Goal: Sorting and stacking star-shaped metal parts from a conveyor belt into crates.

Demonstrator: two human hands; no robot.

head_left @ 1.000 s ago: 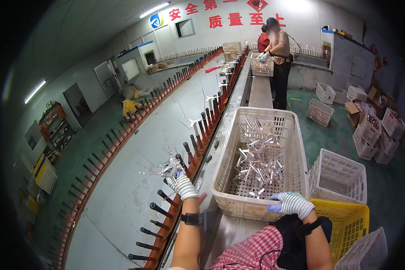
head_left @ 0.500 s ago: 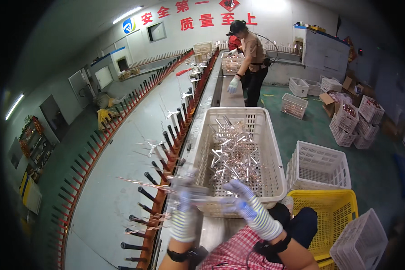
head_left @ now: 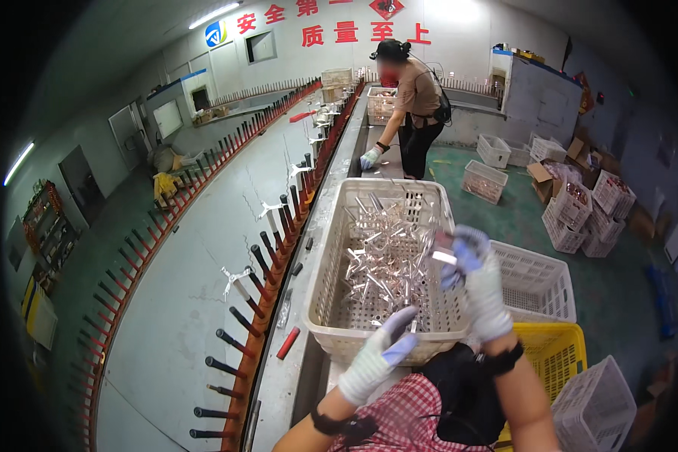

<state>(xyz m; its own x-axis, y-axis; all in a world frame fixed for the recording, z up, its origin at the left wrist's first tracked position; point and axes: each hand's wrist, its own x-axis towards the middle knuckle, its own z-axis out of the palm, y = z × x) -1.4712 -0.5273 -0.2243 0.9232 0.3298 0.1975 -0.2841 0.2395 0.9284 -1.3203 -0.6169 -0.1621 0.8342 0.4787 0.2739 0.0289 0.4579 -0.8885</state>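
My right hand (head_left: 471, 282) pinches a shiny metal part (head_left: 444, 256) over the crate (head_left: 331, 297), left hand (head_left: 380, 358) loosely spread below; I reckon it could slip and tangle.

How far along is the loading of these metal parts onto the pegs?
Done: a few shiny parts already sit on pegs along the line. In hand: the right hand holds a shiny part over the white basket; the left hand hovers at its near rim. Left: the basket holds many parts, and the nearest pegs stand bare.
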